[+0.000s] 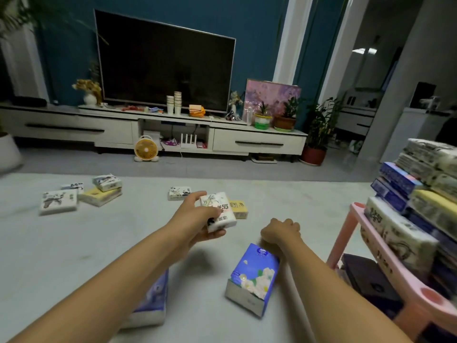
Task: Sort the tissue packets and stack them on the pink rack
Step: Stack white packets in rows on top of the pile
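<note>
Pale grey surface [74, 243] spreads below. At six o'clock lies a blue flowered packet [253, 278], and at seven a purple packet [154, 300] sits under the left forearm. At four o'clock the pink rack [342, 240] carries stacked packets [400, 233]. The right hand [280, 231] is fisted just beyond the blue packet, with nothing visible in it. The left hand [197, 219] grips a white packet [220, 210] at centre. Loose packets [59, 201] lie at ten o'clock.

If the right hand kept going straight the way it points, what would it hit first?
Probably the yellow packet lying ahead of the right hand, slightly to its left; depth is unclear, so it could slip past.
</note>
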